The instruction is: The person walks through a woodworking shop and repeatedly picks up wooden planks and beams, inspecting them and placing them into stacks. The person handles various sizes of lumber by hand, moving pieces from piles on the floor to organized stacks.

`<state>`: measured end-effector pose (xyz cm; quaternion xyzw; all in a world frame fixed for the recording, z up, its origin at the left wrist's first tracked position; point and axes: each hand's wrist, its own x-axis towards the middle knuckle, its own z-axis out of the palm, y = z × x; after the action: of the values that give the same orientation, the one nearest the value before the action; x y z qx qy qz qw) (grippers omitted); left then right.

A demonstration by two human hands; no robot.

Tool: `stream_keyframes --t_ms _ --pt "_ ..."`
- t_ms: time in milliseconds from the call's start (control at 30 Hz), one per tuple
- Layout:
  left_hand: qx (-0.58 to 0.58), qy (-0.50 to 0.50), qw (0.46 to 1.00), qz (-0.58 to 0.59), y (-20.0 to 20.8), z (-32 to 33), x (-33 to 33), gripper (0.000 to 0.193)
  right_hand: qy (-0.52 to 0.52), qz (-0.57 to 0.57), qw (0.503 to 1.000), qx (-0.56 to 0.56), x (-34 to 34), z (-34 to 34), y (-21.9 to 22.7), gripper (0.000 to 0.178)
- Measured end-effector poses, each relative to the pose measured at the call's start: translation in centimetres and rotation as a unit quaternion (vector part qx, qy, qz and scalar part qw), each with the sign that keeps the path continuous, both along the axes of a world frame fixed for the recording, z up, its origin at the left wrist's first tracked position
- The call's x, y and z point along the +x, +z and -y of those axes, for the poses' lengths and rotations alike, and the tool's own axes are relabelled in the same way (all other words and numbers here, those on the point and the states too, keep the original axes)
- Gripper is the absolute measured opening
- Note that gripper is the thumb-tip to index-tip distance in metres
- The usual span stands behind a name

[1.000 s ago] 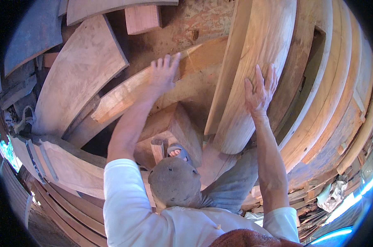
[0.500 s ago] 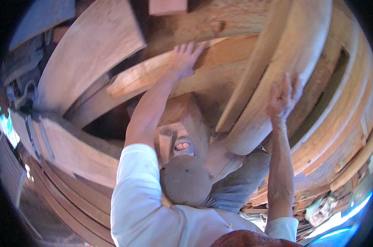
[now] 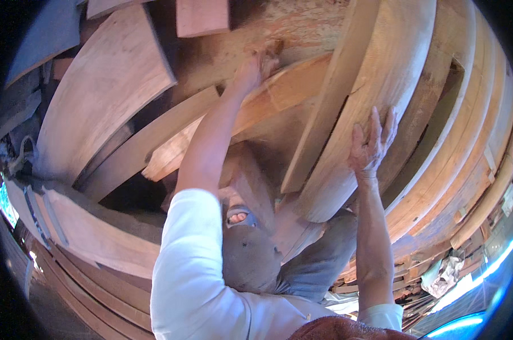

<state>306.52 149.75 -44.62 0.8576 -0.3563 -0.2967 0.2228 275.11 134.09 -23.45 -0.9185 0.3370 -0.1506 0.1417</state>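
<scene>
My left hand (image 3: 254, 71) is at the far edge of an orange-brown, slightly curved wooden plank (image 3: 290, 93). Its blurred fingers look bent over that edge. My forearm crosses the plank, whose pale, rough end (image 3: 161, 160) shows left of the arm. On the right, my right hand (image 3: 372, 146) lies flat on a broad, pale wooden board (image 3: 384, 68), fingers stretched out and apart. Against that board's left side rests a narrower board (image 3: 330, 102). Partly covered by the orange-brown plank is a grey-brown plank (image 3: 149, 139).
A wide sawn slab (image 3: 106, 85) leans at the upper left, beside a square-ended block (image 3: 202, 17). Long boards (image 3: 458, 164) are stacked on the right. A wooden beam (image 3: 98, 229) runs along the left. My bent knee (image 3: 251, 258) and sandalled foot (image 3: 238, 215) are among the timbers.
The orange-brown plank's left end has swung nearer me, uncovering more of the grey-brown plank. My left hand has moved from the plank's face to its far edge. My right hand stays on the board.
</scene>
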Motion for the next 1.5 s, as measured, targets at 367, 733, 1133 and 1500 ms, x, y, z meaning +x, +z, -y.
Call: stream_keyframes --t_ms 367,733,1133,1500 --pt "-0.154 0.281 0.947 -0.011 4.0 3.9 1.4 0.072 0.006 0.007 1.0 0.009 0.0 0.0 0.1 0.057" --pt "0.195 -0.1 0.966 0.135 13.0 -14.0 -7.2 0.129 0.009 0.034 0.999 -0.006 -0.6 0.0 -1.1 0.054" --pt "0.136 -0.141 0.972 0.13 13.2 -13.6 -7.9 0.122 0.006 0.011 1.0 -0.016 -0.2 -0.1 -0.8 0.057" --pt "0.169 -0.184 0.96 0.127 14.6 -9.9 -1.2 0.109 -0.01 0.011 1.0 0.015 -1.1 0.0 -1.1 0.056"
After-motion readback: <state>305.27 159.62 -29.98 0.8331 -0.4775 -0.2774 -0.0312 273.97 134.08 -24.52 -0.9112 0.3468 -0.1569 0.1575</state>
